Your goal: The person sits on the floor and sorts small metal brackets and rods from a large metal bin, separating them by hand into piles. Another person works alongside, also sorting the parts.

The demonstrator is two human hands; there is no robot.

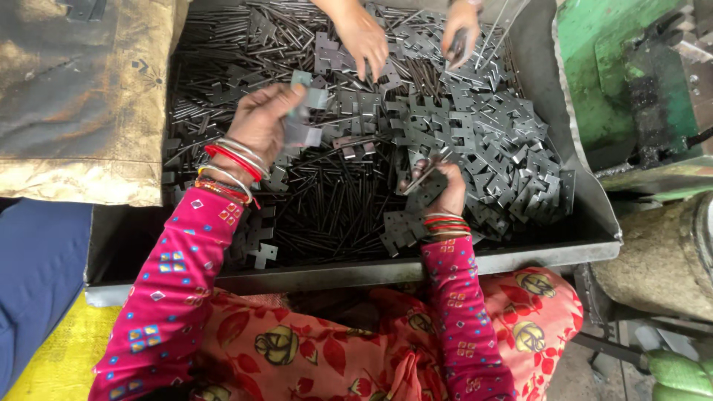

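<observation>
Left hand raised over the metal tray, fingers pinched on a few flat notched metal plates, bangles stacked at the wrist. Right hand lower and nearer the tray's front wall, closed on a small stack of the same plates with what looks like a thin rod across it, though hard to tell in the clutter. Heaped plates on the tray's right, loose rods through the middle, and another person's two hands down among the pieces at the far edge.
</observation>
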